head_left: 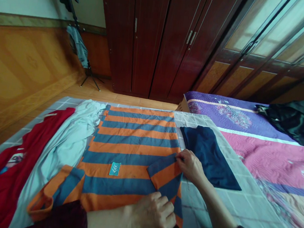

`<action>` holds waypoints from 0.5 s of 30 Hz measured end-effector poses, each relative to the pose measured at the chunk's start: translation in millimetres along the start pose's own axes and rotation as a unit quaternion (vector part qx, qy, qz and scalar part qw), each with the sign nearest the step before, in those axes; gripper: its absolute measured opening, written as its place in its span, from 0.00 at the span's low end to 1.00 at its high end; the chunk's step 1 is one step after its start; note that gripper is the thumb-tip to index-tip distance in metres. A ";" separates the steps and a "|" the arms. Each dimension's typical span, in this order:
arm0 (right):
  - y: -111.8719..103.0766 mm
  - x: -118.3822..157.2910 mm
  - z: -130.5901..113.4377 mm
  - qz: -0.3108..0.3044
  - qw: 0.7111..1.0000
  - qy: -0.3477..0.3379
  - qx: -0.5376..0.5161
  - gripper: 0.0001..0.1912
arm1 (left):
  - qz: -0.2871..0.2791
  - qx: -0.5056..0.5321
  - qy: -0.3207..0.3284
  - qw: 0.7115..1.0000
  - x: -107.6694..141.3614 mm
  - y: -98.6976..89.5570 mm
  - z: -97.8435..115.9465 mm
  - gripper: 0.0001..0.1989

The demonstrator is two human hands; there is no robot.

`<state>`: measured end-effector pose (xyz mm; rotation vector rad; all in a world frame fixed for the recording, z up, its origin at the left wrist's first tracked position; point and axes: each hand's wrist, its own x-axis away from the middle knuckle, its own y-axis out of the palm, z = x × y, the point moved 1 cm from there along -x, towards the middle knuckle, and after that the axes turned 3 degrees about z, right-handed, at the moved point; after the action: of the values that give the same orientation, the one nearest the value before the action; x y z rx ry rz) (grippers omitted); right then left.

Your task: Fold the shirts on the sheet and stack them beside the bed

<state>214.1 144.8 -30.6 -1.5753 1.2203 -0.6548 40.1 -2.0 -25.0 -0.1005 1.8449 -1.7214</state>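
Our right hand point(190, 166) is pinching the sleeve point(164, 170), which is pointing left across the striped shirt point(134, 150) running toward the bed's point(255, 212) far edge. Our left hand point(154, 216) is curling nearer us, its grip hidden.

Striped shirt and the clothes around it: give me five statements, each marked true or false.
1. The striped shirt has a teal patch. True.
2. The red garment lies right of the shirt. False: it lies to the left, beyond the pale garment.
3. The right hand is at the sleeve folded over the shirt front. True.
4. Both sleeves are folded inward. False: the left-side sleeve points outward.
5. A dark blue garment lies to the shirt's right. True.
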 end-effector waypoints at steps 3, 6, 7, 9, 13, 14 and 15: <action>-0.8 -5.6 -3.6 -0.005 1.000 -0.014 -0.011 0.09 | 0.014 0.004 0.017 1.000 0.3 6.5 4.9 0.08; 0.9 -9.1 -2.4 -0.014 0.999 -0.021 -0.022 0.09 | 0.012 0.006 -0.008 1.000 2.8 5.2 6.0 0.06; 1.4 -9.4 -0.9 -0.016 0.999 -0.019 -0.025 0.10 | 0.015 0.009 -0.012 1.000 3.2 4.1 5.3 0.05; 0.5 -8.9 3.1 -0.018 0.999 -0.014 -0.029 0.12 | 0.025 0.022 -0.003 0.999 3.3 3.3 2.7 0.04; -10.2 -4.0 12.7 -0.036 0.996 -0.009 -0.078 0.14 | 0.036 0.062 0.010 0.997 3.4 12.4 -4.0 0.06; -14.0 -2.5 15.1 -0.048 0.993 -0.015 -0.103 0.14 | 0.032 0.071 0.006 0.997 4.0 16.3 -5.5 0.06; -17.7 -1.1 17.4 -0.065 0.989 -0.027 -0.130 0.13 | 0.026 0.080 0.002 0.996 4.8 20.2 -6.7 0.07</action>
<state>235.5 152.2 -20.4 -1.8904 1.2076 -0.5461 40.0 4.9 -45.8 0.0155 1.6911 -1.8270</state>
